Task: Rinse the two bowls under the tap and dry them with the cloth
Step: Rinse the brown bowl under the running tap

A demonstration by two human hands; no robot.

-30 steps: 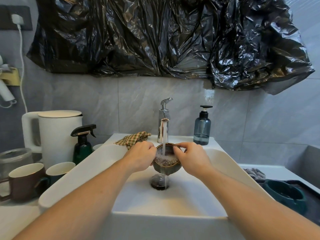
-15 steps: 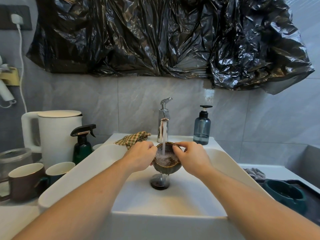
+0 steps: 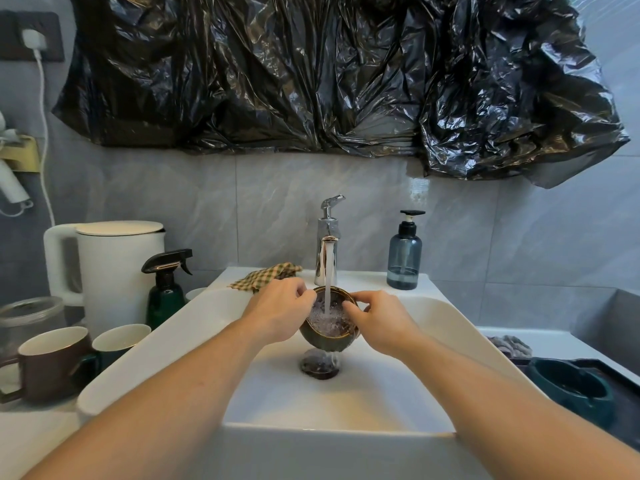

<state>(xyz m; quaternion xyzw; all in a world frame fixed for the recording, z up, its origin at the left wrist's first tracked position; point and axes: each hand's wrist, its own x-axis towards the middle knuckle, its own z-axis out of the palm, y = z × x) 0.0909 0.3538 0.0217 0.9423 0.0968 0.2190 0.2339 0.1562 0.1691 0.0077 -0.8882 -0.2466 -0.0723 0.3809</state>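
The small dark brown glazed bowl sits at the centre of the frame, held over the drain of the white rectangular basin with the stream from the chrome tap falling straight into it. It is full and frothing, and water now spills over its near lip toward the drain. The left hand grasps the bowl's left rim, fingers curled over the edge; the right hand pinches the right rim with thumb and fingertips.

Against the two earlier views, little has shifted: both hands keep the same grip and the bowl stays under the stream. The change is in the tilt, which leans a touch more toward the viewer, so the overflow at the front reads more plainly. I judge that the rinse of this first bowl is near its end and that tipping it out is the likely next move.

Just behind the left hand, at the basin's back edge, lies the yellow-and-brown checked cloth, untouched, so drying has not begun. In the lower right of the frame a dark teal bowl rests on a black tray, probably the second one, not yet rinsed. A blue-grey pump bottle stands right of the tap; a green spray bottle, a white kettle and mugs crowd the left.
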